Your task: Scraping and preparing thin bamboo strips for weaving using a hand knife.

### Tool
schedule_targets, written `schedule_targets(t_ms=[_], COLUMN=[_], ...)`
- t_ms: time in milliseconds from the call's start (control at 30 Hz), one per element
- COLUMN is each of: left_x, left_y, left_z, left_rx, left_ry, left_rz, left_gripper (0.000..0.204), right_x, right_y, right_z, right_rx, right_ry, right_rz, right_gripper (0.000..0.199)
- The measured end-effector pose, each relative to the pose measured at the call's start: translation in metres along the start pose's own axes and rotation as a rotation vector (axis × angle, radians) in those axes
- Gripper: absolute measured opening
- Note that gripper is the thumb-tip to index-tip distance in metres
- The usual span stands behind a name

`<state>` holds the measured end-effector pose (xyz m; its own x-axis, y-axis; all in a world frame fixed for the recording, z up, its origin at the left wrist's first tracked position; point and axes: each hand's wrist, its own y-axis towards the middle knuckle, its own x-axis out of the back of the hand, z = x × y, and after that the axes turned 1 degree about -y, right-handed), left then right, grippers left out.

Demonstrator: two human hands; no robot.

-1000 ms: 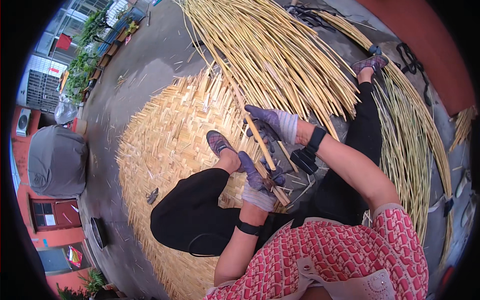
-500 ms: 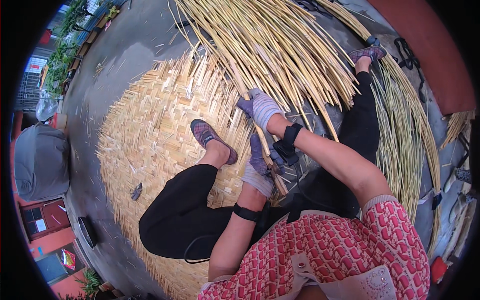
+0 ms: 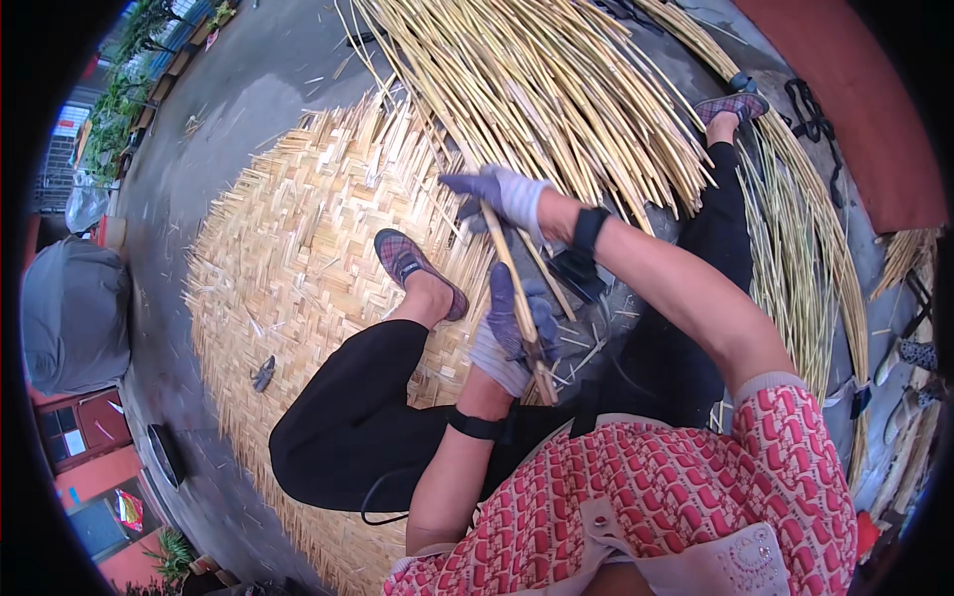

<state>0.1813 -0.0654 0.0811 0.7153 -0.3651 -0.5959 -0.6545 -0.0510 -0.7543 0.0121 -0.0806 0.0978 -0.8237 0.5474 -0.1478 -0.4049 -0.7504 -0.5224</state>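
My left hand [image 3: 509, 333], in a grey-purple work glove, is closed round the lower part of a split reed stalk [image 3: 517, 283], its thumb pointing up along the stalk. Farther up, my gloved right hand [image 3: 512, 199] has the same stalk passing through it. Its thumb sticks out to the left, over the stalk, and the other fingers are partly hidden beneath. The stalk slants from upper left down toward my lap. Below and left of both hands lies a large woven reed mat [image 3: 298, 248] with a ragged edge, and my left foot rests on it.
A big pile of loose reed stalks [image 3: 556, 109] spreads ahead. More greenish stalks [image 3: 785, 268] lie at the right, past my outstretched right leg. A small dark object [image 3: 262, 373] sits on the mat. A grey covered bundle [image 3: 78, 318] stands at the far left, near potted plants [image 3: 119, 109].
My right hand has shifted slightly left, its thumb now stretched out. The stalk's lower end has swung a little toward the left. My left hand has stayed nearly in place.
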Motion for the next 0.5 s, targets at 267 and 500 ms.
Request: schedule_targets(t_ms=[267,500], left_x=[0.010,0.018], left_y=[-0.003,-0.010], left_z=[-0.002,-0.007], left_rx=[-0.226,-0.221], left_ry=[-0.092,0.118], left_rz=[-0.110,-0.076], left_gripper=[0.064,0.071], right_x=[-0.036,0.000], right_y=[0.024,0.037], right_z=[-0.021,0.001], right_rx=[0.283,0.464], right_ry=[-0.389,-0.726], right_rz=[0.015,-0.395], right_gripper=[0.017,0.034])
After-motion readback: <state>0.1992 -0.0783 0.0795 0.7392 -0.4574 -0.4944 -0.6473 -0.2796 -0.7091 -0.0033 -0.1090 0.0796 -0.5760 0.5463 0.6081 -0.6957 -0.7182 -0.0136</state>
